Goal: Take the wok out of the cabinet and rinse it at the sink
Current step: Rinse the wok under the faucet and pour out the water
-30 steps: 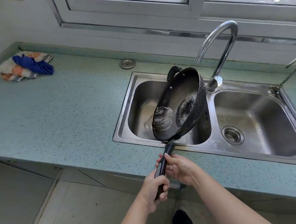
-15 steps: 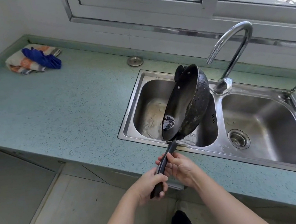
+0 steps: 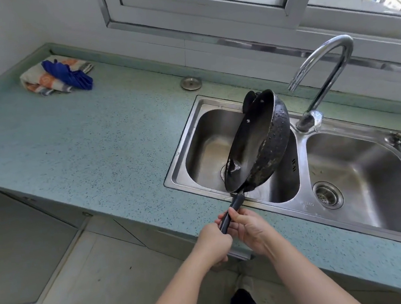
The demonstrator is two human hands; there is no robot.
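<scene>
The black wok point(image 3: 250, 147) hangs tilted steeply on its side over the left basin of the steel double sink point(image 3: 188, 133), its inside facing left and a little water pooled at its low rim. Its wet outer wall faces right. My left hand point(image 3: 212, 245) grips the lower end of the long dark handle point(image 3: 234, 208). My right hand point(image 3: 248, 228) holds the handle just above it, fingers curled round it. The chrome faucet point(image 3: 321, 71) arches behind the wok with no water running.
Folded cloths with a blue rag point(image 3: 64, 75) lie at the back left of the green speckled counter point(image 3: 83, 143). A round metal sink plug point(image 3: 191, 83) sits behind the left basin. The right basin point(image 3: 358, 175) has a drain strainer. A window runs behind.
The wok has rolled further onto its side, its water draining down to the low rim. My view has shifted, so the sink sits further right. Both hands keep hold of the handle.
</scene>
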